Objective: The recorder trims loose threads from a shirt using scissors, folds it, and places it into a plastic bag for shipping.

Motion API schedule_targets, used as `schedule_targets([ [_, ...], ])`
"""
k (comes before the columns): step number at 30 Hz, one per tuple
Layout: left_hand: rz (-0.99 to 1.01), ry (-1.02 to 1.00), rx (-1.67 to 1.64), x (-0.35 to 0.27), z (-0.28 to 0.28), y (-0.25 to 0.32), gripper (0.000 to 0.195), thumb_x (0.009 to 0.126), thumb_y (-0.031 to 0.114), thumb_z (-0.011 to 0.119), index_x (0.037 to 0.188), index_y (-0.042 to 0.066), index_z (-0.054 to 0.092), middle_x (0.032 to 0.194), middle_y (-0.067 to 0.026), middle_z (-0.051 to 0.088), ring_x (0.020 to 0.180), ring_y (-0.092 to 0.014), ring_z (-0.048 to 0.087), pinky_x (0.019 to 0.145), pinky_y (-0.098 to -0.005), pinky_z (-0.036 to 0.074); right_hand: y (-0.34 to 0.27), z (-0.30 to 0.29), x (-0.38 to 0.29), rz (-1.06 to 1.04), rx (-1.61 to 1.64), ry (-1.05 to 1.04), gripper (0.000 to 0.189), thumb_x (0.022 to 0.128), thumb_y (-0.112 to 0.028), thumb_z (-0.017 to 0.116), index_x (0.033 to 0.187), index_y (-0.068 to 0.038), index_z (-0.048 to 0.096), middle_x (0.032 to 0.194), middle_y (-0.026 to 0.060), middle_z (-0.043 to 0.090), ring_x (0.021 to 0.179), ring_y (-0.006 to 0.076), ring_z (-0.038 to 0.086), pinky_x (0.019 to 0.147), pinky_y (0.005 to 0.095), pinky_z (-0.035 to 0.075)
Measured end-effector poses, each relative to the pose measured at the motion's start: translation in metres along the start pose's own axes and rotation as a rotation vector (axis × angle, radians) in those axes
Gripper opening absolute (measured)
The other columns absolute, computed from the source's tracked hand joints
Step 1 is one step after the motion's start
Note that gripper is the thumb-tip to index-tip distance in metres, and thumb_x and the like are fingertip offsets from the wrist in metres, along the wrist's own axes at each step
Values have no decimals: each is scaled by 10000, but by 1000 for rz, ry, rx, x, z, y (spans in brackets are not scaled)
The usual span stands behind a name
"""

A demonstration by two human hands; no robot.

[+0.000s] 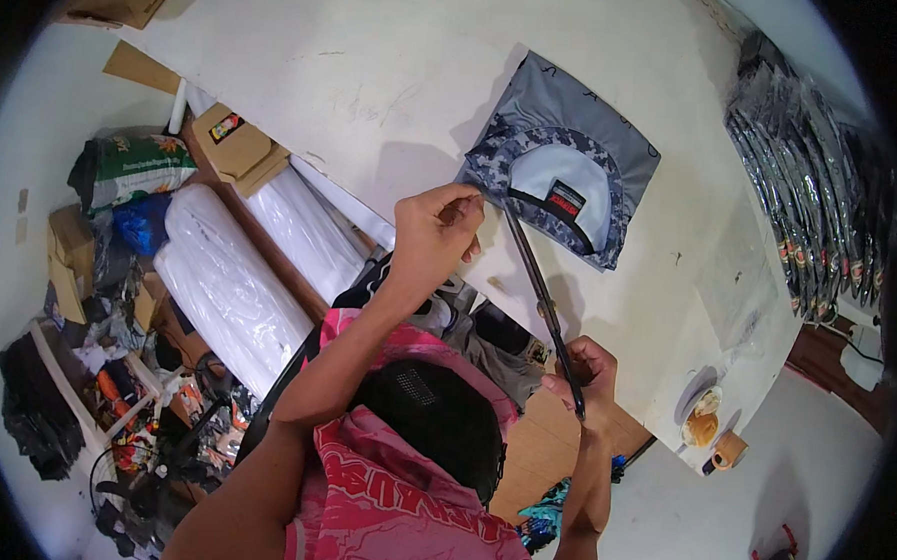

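Observation:
A folded grey garment (576,113) lies on the white table (399,45), its round camouflage-patterned collar (614,184) facing me. Inside the neck opening are white lining (532,163) and a dark label (564,200) with writing. My left hand (437,231) is at the garment's near left edge, thumb and forefinger pinched together. Whatever may be between those fingertips is too fine to make out. Dark metal scissors (533,276) are held in my right hand (593,367) near the table's front edge. Their blades look closed, with the tip beside the collar.
Several plastic-wrapped items (783,174) are stacked at the right. A plate of food (701,426) and a mug (728,451) stand at the table's right corner. To the left are plastic-wrapped white rolls (223,285), flat cardboard (229,150) and a heap of scraps (150,417).

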State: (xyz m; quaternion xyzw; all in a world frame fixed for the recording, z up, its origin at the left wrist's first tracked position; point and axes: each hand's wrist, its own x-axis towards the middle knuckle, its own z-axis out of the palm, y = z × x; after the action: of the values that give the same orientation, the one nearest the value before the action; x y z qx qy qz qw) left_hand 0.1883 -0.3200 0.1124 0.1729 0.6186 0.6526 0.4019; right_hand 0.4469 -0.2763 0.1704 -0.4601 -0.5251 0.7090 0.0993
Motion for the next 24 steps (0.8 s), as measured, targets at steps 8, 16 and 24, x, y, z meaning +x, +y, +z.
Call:
schedule_targets([
  [8, 134, -3, 117, -1, 0, -4, 96, 857, -14, 587, 899, -91, 627, 702, -52, 608, 495, -75, 546, 427, -211, 417, -18, -7, 9, 142, -97, -43, 354, 617, -16, 845, 818, -34, 554, 715, -34, 530, 609, 24, 474, 534, 178, 375],
  [16, 171, 6, 178, 0, -1, -4, 79, 836, -43, 582, 886, -95, 615, 711, -51, 598, 503, -74, 546, 429, -214, 417, -22, -2, 21, 126, -133, -43, 349, 624, -12, 842, 819, -31, 553, 704, -35, 523, 609, 27, 466, 532, 176, 363],
  [24, 114, 4, 148, -2, -2, 1, 63, 826, -50, 576, 861, -91, 610, 700, -56, 595, 500, -76, 550, 429, -215, 419, -23, -2, 26, 99, -199, -55, 336, 633, -1, 841, 783, -36, 542, 665, -37, 527, 593, 28, 459, 531, 182, 358],
])
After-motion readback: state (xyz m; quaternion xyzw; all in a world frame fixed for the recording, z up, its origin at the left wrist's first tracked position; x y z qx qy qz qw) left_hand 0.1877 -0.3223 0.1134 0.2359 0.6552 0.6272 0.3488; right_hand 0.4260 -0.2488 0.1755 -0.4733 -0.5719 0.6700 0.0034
